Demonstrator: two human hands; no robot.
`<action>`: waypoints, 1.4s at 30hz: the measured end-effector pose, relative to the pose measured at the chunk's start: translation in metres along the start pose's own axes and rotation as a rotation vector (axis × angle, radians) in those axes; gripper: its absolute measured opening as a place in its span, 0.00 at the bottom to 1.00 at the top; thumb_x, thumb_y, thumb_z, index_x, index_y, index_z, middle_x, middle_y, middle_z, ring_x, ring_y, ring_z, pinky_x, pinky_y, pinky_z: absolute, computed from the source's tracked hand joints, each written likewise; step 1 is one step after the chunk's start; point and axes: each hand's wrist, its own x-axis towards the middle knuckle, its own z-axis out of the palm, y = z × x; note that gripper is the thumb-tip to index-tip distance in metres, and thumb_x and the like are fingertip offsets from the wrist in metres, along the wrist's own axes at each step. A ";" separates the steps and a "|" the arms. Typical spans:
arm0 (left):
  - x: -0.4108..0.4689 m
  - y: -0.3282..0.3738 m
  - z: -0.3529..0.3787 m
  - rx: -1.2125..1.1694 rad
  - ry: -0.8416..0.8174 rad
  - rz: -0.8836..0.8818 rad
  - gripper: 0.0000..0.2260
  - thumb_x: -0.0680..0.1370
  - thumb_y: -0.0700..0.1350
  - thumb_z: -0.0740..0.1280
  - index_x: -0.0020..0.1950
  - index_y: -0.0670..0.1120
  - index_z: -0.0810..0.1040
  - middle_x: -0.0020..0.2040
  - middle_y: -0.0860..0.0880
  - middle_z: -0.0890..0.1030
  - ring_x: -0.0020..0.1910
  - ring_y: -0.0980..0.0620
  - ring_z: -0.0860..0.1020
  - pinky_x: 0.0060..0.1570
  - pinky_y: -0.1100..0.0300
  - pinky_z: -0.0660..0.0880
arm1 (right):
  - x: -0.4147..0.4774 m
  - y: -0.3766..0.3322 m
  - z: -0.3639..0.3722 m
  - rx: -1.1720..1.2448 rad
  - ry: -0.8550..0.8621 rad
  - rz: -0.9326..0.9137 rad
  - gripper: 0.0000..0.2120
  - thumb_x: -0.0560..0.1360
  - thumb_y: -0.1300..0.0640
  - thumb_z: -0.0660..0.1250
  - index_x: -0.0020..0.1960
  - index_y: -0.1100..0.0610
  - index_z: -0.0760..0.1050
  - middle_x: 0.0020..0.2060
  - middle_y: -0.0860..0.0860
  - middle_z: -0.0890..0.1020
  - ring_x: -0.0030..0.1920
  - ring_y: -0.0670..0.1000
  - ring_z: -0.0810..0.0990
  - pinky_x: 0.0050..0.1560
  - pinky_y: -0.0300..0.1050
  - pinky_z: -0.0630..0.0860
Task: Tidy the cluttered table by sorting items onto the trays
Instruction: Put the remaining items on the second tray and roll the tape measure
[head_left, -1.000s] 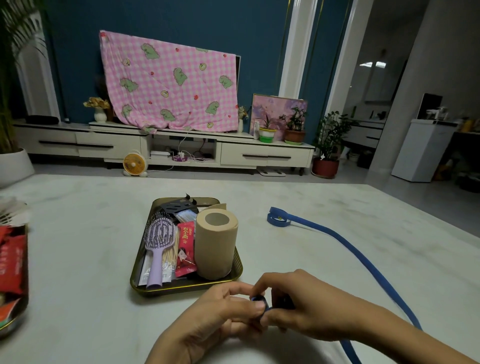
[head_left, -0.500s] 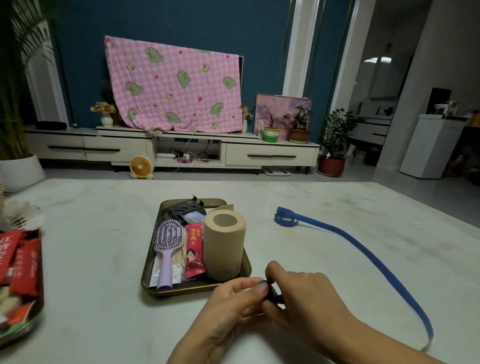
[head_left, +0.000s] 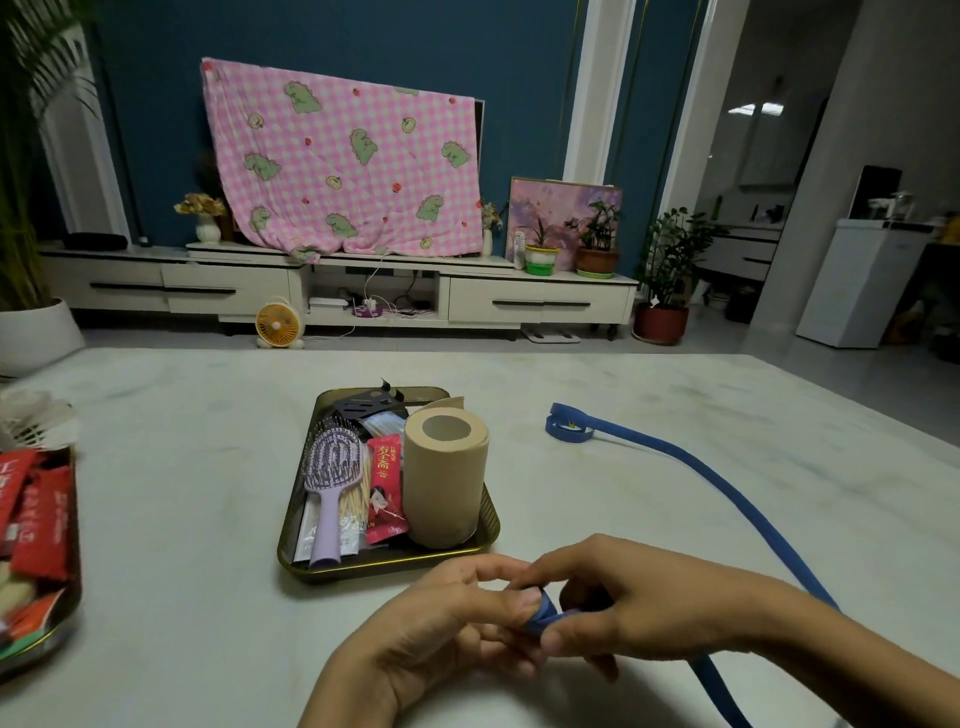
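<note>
Your left hand (head_left: 436, 623) and right hand (head_left: 628, 608) both pinch the near end of the blue strap (head_left: 711, 479), just in front of the tray (head_left: 387, 560). Your fingers hide how much is rolled there. The rest trails across the table (head_left: 182, 519) to a coiled far end. The second tray (head_left: 65, 623) is cut off at left.

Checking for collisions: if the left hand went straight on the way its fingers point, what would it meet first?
The blue strap, its rolled end pinched between left hand and right hand; nothing else intervenes.
</note>
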 end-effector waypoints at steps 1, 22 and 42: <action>0.000 0.000 0.000 0.010 -0.014 -0.001 0.25 0.64 0.40 0.75 0.59 0.36 0.74 0.40 0.38 0.81 0.34 0.45 0.80 0.33 0.57 0.78 | -0.002 0.000 -0.001 0.015 -0.014 0.004 0.16 0.75 0.49 0.66 0.63 0.43 0.72 0.33 0.39 0.80 0.33 0.39 0.75 0.35 0.26 0.69; 0.010 -0.010 0.011 -0.161 0.200 0.155 0.22 0.62 0.46 0.74 0.53 0.38 0.79 0.45 0.39 0.83 0.40 0.49 0.82 0.39 0.59 0.78 | 0.017 0.015 0.037 -0.524 0.663 -0.013 0.10 0.75 0.43 0.59 0.51 0.47 0.64 0.40 0.43 0.78 0.40 0.48 0.76 0.41 0.37 0.70; 0.005 -0.001 0.007 -0.019 0.001 0.035 0.13 0.64 0.42 0.73 0.45 0.37 0.81 0.36 0.41 0.80 0.32 0.51 0.80 0.34 0.61 0.78 | -0.004 0.001 -0.003 -0.140 0.172 -0.003 0.09 0.73 0.50 0.69 0.51 0.43 0.75 0.27 0.41 0.78 0.31 0.39 0.77 0.33 0.28 0.69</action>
